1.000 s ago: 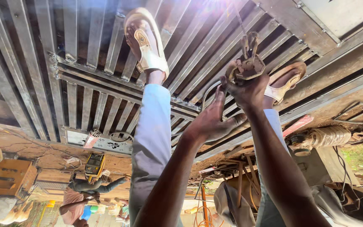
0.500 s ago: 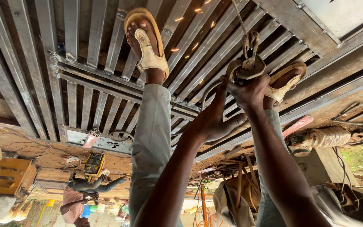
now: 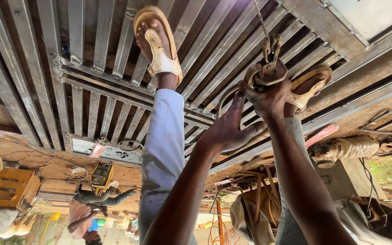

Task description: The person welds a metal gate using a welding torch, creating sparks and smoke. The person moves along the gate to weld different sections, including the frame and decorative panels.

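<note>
My right hand (image 3: 268, 97) grips a worn metal welding electrode holder (image 3: 266, 70), whose thin rod (image 3: 260, 18) points at a steel grille (image 3: 96, 45) of parallel bars lying flat. My left hand (image 3: 227, 131) is beside it, fingers spread and empty, fingertips against a bar near a curved cable (image 3: 222, 102). My feet stand on the grille in tan sandals, the left foot (image 3: 157, 43) and the right foot (image 3: 311, 86) just past the holder. Pale trousers cover both legs.
The view behind me appears upside down. A yellow box-shaped machine (image 3: 10, 188) sits at the left, with a small yellow and black device (image 3: 102, 174) nearby. Another person (image 3: 91, 204) crouches beyond it. A wound coil (image 3: 355, 147) and loose metal pieces lie at the right.
The bright glare and flying sparks near the rod tip have gone. Both hands and the holder have stayed in almost the same place.
</note>
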